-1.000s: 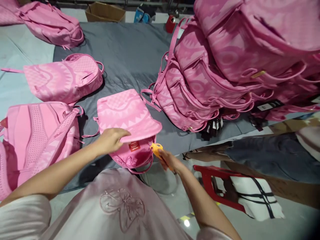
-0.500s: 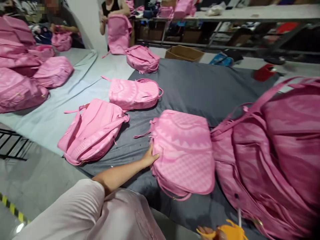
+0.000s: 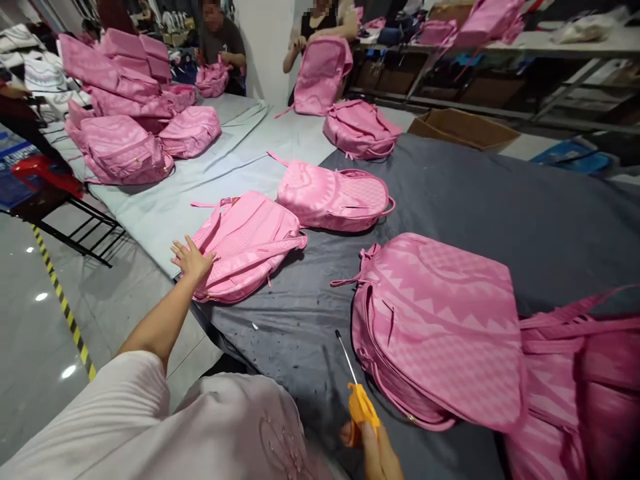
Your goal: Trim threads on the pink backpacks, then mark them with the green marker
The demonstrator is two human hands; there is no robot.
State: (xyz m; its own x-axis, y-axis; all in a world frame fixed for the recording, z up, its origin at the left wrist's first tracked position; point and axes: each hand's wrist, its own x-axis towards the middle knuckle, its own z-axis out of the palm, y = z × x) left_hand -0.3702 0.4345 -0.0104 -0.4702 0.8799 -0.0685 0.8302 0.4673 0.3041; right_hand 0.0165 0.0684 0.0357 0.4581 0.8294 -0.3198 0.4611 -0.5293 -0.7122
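White glare spots dot the glossy floor at left as light falls softly on the pale cloth; gloom fills the space beneath the far bench, and shadow darkens a bag at near right.

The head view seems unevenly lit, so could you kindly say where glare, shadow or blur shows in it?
Head view: small bright glare spots on the floor; head view: soft shadow along the backpack by the left hand; head view: the lower right corner fades to black over the pink bags; head view: the shirt looks smeared near the bottom.
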